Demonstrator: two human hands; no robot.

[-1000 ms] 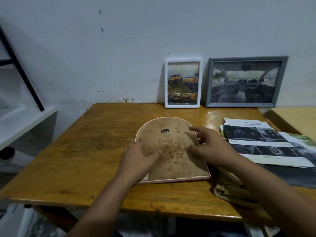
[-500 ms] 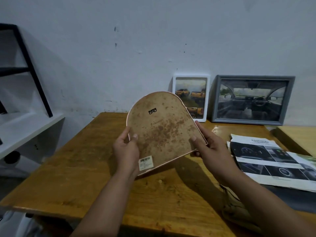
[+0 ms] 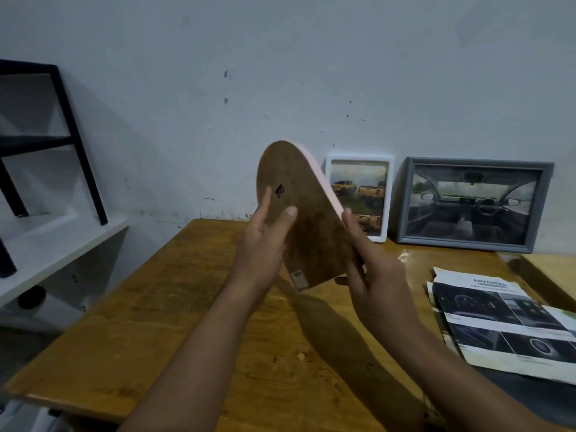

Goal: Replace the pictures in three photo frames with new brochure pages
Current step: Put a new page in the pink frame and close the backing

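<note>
An arch-shaped pink photo frame [image 3: 308, 219] is held upright above the wooden table [image 3: 187, 307], its stained brown backing toward me and turned edge-on to the right. My left hand [image 3: 265, 241] grips its left edge, thumb across the backing. My right hand [image 3: 371, 269] holds the right edge and lower corner. A white frame [image 3: 361, 198] with yellow trucks and a grey frame [image 3: 470, 204] with a car interior lean on the wall behind. Brochure pages [image 3: 498, 316] lie at the right.
A white shelf [image 3: 46, 244] with black metal legs stands at the left, beside the table. A second light wooden surface [image 3: 551, 272] adjoins the table at the far right. A dark cloth lies under the brochure pages.
The arched frame went from lying face down on the table to being lifted by both hands, then raised higher and rotated so its pink edge shows.
</note>
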